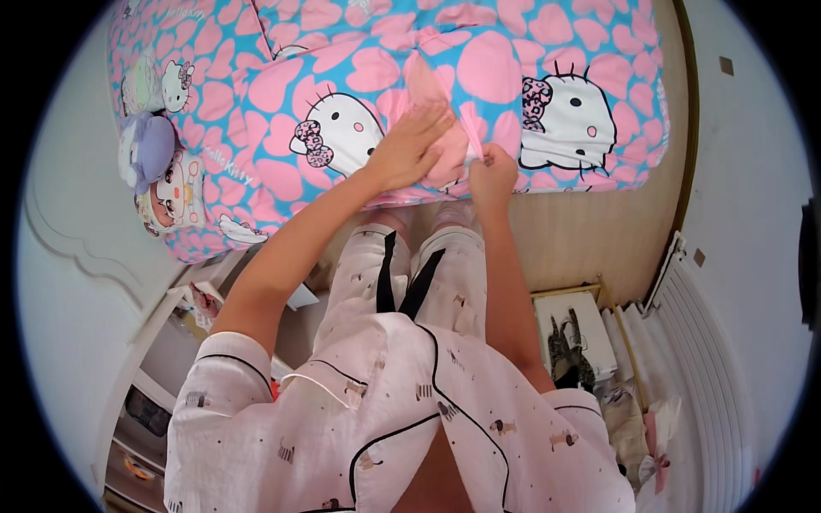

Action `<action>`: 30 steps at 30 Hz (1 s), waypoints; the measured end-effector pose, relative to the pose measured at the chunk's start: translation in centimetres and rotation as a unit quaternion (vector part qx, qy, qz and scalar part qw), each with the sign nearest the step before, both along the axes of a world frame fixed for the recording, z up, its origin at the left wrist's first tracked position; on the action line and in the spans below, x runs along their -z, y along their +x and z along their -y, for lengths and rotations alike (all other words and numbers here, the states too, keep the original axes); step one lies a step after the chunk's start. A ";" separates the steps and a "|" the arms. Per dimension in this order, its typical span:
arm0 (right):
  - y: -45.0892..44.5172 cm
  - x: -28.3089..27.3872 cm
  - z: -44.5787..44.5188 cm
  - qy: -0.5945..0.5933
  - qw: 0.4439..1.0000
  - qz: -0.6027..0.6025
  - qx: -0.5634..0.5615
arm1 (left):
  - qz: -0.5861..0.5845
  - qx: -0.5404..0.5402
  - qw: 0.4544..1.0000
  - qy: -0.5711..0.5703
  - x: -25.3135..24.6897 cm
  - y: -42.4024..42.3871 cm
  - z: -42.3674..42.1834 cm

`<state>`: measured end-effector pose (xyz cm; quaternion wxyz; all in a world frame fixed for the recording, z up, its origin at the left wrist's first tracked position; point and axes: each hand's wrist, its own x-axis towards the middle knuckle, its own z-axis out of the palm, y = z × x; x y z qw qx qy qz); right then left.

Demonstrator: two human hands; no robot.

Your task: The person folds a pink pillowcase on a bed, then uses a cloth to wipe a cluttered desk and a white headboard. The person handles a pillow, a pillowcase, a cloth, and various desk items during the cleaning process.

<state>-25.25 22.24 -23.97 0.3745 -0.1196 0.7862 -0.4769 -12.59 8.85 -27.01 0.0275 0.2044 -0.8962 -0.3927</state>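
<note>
In front of me lies a folded quilt (288,115) in a pink, blue and white cartoon-cat print, on a bed. My left hand (410,141) rests palm down on a peach-pink piece of fabric (447,163) at the quilt's near side. Its thumb stands a little apart from the fingers, which grasp nothing visible. Just to the right, my right hand (494,176) pinches the pink edge of the printed cloth (473,136) between thumb and fingers. The fabric is drawn up into a narrow fold there. My fingertips hide part of that edge.
Matching bedding (577,38) spreads beyond the quilt. A purple plush toy (154,147) and a face-printed cushion (176,192) sit at the left. Open shelves (144,410) are at my lower left. A gold-framed rack (601,292) holds a white box (574,320) beside a white radiator (696,378).
</note>
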 end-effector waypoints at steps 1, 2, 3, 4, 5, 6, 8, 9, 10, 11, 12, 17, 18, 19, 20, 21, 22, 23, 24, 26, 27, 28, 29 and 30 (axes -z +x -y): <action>0.2 -0.9 0.6 -0.029 0.990 0.134 0.026 | 0.016 0.013 1.000 -0.009 0.8 -0.7 -0.1; 0.7 -1.6 1.7 -0.040 0.985 0.164 0.037 | 0.072 0.055 0.995 -0.036 1.6 -1.4 0.2; 1.5 -2.5 2.8 -0.050 0.979 0.194 0.049 | 0.127 0.097 0.985 -0.061 1.3 -2.7 0.7; 1.9 -2.9 3.4 -0.060 0.971 0.224 0.061 | 0.182 0.139 0.970 -0.085 1.1 -3.5 1.2; 1.6 -2.8 3.2 -0.052 0.973 0.215 0.061 | 0.126 0.115 0.983 -0.061 1.9 -3.4 1.0; 1.1 -2.5 3.2 -0.051 0.975 0.211 0.053 | 0.074 0.082 0.993 -0.046 3.0 -2.7 1.1; 0.0 -0.8 3.1 -0.037 0.981 0.190 0.033 | -0.040 0.005 0.998 0.047 2.6 -2.7 2.0; -0.5 0.3 2.5 -0.024 0.984 0.177 0.011 | -0.048 -0.086 0.994 0.053 2.3 -2.2 1.5; -0.9 1.0 2.8 -0.013 0.987 0.161 -0.010 | -0.059 -0.173 0.981 0.057 2.1 -1.7 1.4; -1.0 1.9 3.3 0.013 0.996 0.082 -0.029 | -0.069 -0.259 0.961 0.061 2.0 -1.4 1.2; -0.7 2.2 3.6 0.043 0.998 0.007 -0.047 | -0.004 -0.324 0.946 0.007 1.3 -1.2 0.6; 0.4 5.2 7.4 0.044 0.982 -0.175 -0.052 | 0.150 -0.373 0.914 0.048 2.0 -3.1 -0.3; 0.7 6.4 8.2 0.029 0.982 -0.179 -0.048 | 0.131 -0.376 0.917 0.013 3.8 -3.0 -1.0; 1.0 6.5 9.0 0.015 0.982 -0.182 -0.046 | 0.113 -0.380 0.918 -0.022 5.1 -2.8 -1.2; 1.4 6.2 8.9 0.002 0.990 -0.113 -0.082 | 0.113 -0.387 0.915 0.001 6.3 -2.5 -1.3; 1.9 4.8 9.1 -0.013 0.991 -0.043 -0.125 | 0.113 -0.400 0.909 0.022 7.4 -1.9 -1.1; 2.2 4.1 8.7 -0.022 0.986 0.030 -0.160 | 0.117 -0.406 0.905 0.046 7.5 -1.5 -1.2; 1.8 4.4 8.4 -0.013 0.985 0.035 -0.171 | 0.106 -0.379 0.918 0.039 7.6 -1.0 -1.2; 0.9 4.9 7.8 -0.003 0.983 0.041 -0.177 | 0.097 -0.346 0.933 0.033 6.9 -0.6 -1.0; -1.1 6.4 8.2 0.003 0.981 0.039 -0.189 | 0.091 -0.314 0.944 0.037 5.9 0.0 1.0; -1.9 7.3 8.0 0.008 0.980 0.038 -0.194 | 0.104 -0.314 0.942 0.057 5.5 0.7 1.5; -2.3 7.6 8.1 0.015 0.979 0.037 -0.202 | 0.117 -0.316 0.938 0.078 5.1 1.3 1.8; -2.3 8.0 8.3 0.035 0.974 0.070 -0.214 | 0.105 -0.340 0.925 0.135 4.7 1.8 1.9; -2.1 7.7 9.0 0.053 0.967 0.103 -0.228 | 0.092 -0.366 0.907 0.189 4.2 2.3 1.8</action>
